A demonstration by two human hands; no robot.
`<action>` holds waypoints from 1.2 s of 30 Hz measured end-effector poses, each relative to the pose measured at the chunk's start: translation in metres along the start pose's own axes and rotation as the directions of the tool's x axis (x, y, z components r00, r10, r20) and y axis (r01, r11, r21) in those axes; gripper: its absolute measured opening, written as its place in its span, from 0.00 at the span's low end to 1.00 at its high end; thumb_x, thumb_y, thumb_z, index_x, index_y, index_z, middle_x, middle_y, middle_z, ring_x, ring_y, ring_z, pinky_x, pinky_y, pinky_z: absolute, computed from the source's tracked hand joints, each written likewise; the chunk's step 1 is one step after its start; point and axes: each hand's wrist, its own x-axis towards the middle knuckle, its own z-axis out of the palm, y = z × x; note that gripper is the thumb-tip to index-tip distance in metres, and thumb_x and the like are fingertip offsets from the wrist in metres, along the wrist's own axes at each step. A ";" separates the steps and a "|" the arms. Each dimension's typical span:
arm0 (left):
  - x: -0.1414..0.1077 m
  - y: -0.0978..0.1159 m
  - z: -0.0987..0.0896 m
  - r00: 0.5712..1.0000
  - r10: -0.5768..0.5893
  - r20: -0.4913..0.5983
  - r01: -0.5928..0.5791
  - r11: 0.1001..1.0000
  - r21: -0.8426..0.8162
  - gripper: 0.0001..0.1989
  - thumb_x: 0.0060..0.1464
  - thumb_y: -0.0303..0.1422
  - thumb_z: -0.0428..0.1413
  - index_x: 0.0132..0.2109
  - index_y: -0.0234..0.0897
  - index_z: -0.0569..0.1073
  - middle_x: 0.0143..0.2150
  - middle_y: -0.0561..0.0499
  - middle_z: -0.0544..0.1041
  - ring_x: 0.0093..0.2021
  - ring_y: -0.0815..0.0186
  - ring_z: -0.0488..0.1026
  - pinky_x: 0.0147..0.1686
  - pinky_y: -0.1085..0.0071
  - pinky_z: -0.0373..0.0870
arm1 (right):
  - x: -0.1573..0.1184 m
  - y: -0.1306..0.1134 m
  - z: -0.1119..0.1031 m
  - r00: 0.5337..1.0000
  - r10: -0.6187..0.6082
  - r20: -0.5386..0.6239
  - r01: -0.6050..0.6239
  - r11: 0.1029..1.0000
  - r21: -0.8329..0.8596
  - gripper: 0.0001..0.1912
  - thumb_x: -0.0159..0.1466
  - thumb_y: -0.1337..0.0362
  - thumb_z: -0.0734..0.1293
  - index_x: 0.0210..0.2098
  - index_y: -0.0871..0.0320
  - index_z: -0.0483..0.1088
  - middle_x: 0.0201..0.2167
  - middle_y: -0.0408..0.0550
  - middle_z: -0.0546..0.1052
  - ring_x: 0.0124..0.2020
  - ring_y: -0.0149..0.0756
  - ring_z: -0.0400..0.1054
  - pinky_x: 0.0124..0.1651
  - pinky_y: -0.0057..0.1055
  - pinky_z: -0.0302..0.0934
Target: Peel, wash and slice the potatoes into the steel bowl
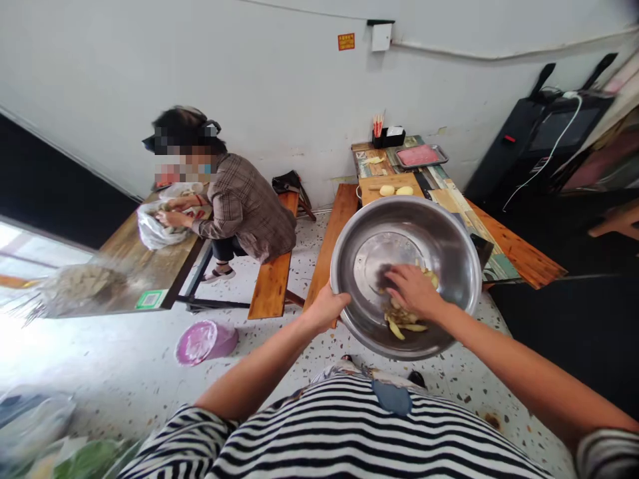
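Our left hand (327,307) grips the left rim of the steel basin (368,256); our right hand (412,287) is inside, its hold unclear. Yellow strips (396,328) lie just nearer us than that right hand, one slanting, one crosswise, with bare metal open leftward.

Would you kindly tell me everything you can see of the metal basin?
The basin is wide, round and silvery, like stainless steel, with a smooth rim, sloping wall and flat circular bottom. Its open side faces the camera. The left hand grips its rim; the right hand is inside, among yellowish peel-like strips. Whether it touches the table beyond is unclear.
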 end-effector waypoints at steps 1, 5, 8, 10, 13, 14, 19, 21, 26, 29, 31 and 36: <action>-0.005 -0.002 0.006 1.000 0.008 -0.019 -0.008 1.000 -0.007 0.17 0.35 0.27 0.52 0.39 0.37 0.69 0.23 0.56 0.70 0.22 0.66 0.68 0.20 0.73 0.64 | 0.001 0.000 -0.001 0.998 -0.056 0.016 0.055 0.998 0.016 0.21 0.71 0.54 0.65 0.58 0.58 0.70 0.59 0.57 0.72 0.59 0.47 0.67 0.61 0.54 0.64; -0.034 -0.011 0.038 0.987 0.050 -0.154 -0.047 0.999 0.026 0.12 0.36 0.27 0.53 0.34 0.37 0.68 0.21 0.57 0.67 0.21 0.69 0.65 0.20 0.75 0.61 | -0.026 0.010 -0.003 0.901 -0.399 0.168 0.376 0.914 0.156 0.16 0.68 0.51 0.69 0.46 0.57 0.74 0.48 0.49 0.77 0.51 0.40 0.71 0.57 0.48 0.67; -0.062 -0.021 0.066 0.967 0.017 -0.254 -0.008 0.999 0.036 0.15 0.35 0.27 0.54 0.36 0.36 0.70 0.22 0.58 0.69 0.22 0.68 0.66 0.20 0.74 0.62 | -0.060 0.046 -0.014 0.869 -0.463 0.173 0.429 0.881 0.202 0.13 0.69 0.53 0.68 0.44 0.56 0.75 0.46 0.48 0.78 0.48 0.38 0.72 0.57 0.47 0.68; -0.083 -0.030 0.085 0.948 -0.036 -0.315 0.042 0.999 0.014 0.17 0.35 0.27 0.53 0.38 0.36 0.70 0.23 0.58 0.69 0.22 0.68 0.66 0.20 0.74 0.61 | -0.070 0.077 -0.021 0.911 -0.395 0.115 0.370 0.910 0.188 0.16 0.69 0.52 0.69 0.49 0.56 0.75 0.52 0.50 0.77 0.53 0.41 0.71 0.60 0.50 0.67; -0.111 -0.046 0.111 0.909 -0.056 -0.414 0.060 0.998 -0.003 0.17 0.35 0.28 0.53 0.38 0.35 0.70 0.24 0.58 0.69 0.24 0.69 0.65 0.22 0.75 0.61 | -0.070 0.106 -0.021 0.987 -0.158 -0.005 0.158 0.979 0.132 0.21 0.70 0.52 0.67 0.58 0.55 0.71 0.62 0.54 0.72 0.61 0.47 0.67 0.63 0.55 0.64; -0.120 -0.052 0.118 0.895 -0.043 -0.443 0.046 0.999 -0.004 0.16 0.35 0.28 0.53 0.37 0.35 0.70 0.24 0.58 0.68 0.24 0.69 0.64 0.23 0.75 0.61 | -0.072 0.107 -0.017 0.995 -0.103 -0.020 0.104 0.987 0.122 0.21 0.70 0.51 0.66 0.58 0.53 0.71 0.62 0.55 0.71 0.61 0.46 0.66 0.63 0.55 0.64; -0.152 -0.075 0.141 0.844 -0.065 -0.533 0.040 0.997 -0.059 0.16 0.36 0.28 0.52 0.38 0.36 0.70 0.25 0.58 0.67 0.26 0.69 0.63 0.24 0.74 0.60 | -0.119 0.070 0.017 0.996 -0.054 0.068 0.045 0.991 0.127 0.18 0.69 0.50 0.68 0.50 0.57 0.73 0.48 0.49 0.77 0.48 0.39 0.72 0.52 0.45 0.69; -0.162 -0.085 0.146 0.819 -0.040 -0.572 0.029 0.999 -0.028 0.17 0.36 0.27 0.52 0.39 0.36 0.71 0.27 0.57 0.68 0.28 0.68 0.64 0.27 0.74 0.62 | -0.143 0.050 0.030 0.997 -0.027 0.075 0.017 0.991 0.136 0.19 0.69 0.49 0.67 0.50 0.58 0.73 0.48 0.49 0.76 0.47 0.39 0.71 0.52 0.46 0.69; -0.193 -0.114 0.152 0.807 0.015 -0.590 -0.016 1.000 0.003 0.19 0.38 0.27 0.53 0.42 0.35 0.73 0.30 0.56 0.70 0.33 0.67 0.66 0.33 0.73 0.66 | -0.167 0.012 0.050 0.999 0.032 0.036 -0.038 0.981 0.192 0.28 0.67 0.44 0.68 0.57 0.56 0.70 0.54 0.53 0.74 0.54 0.44 0.70 0.56 0.50 0.67; -0.214 -0.128 0.154 0.799 -0.025 -0.601 0.008 0.999 -0.032 0.19 0.37 0.29 0.52 0.41 0.35 0.73 0.29 0.56 0.69 0.32 0.67 0.64 0.32 0.73 0.64 | -0.156 0.007 0.055 1.000 0.014 -0.013 -0.010 0.969 0.246 0.24 0.69 0.48 0.67 0.58 0.56 0.70 0.57 0.54 0.74 0.55 0.44 0.70 0.57 0.50 0.68; -0.226 -0.133 0.155 0.795 -0.042 -0.606 0.015 0.999 -0.049 0.19 0.36 0.31 0.52 0.40 0.36 0.72 0.28 0.56 0.67 0.31 0.67 0.62 0.31 0.73 0.62 | -0.147 0.012 0.056 0.999 -0.010 -0.046 0.022 0.961 0.276 0.23 0.70 0.50 0.67 0.59 0.55 0.70 0.60 0.54 0.72 0.57 0.45 0.69 0.59 0.51 0.67; -0.237 -0.136 0.162 0.737 -0.062 -0.674 0.013 0.997 -0.078 0.18 0.35 0.32 0.52 0.39 0.36 0.71 0.29 0.56 0.66 0.31 0.66 0.62 0.31 0.71 0.61 | -0.150 0.024 0.054 0.957 -0.289 0.022 0.260 0.890 0.375 0.20 0.70 0.52 0.68 0.55 0.57 0.72 0.52 0.51 0.77 0.48 0.38 0.73 0.50 0.44 0.72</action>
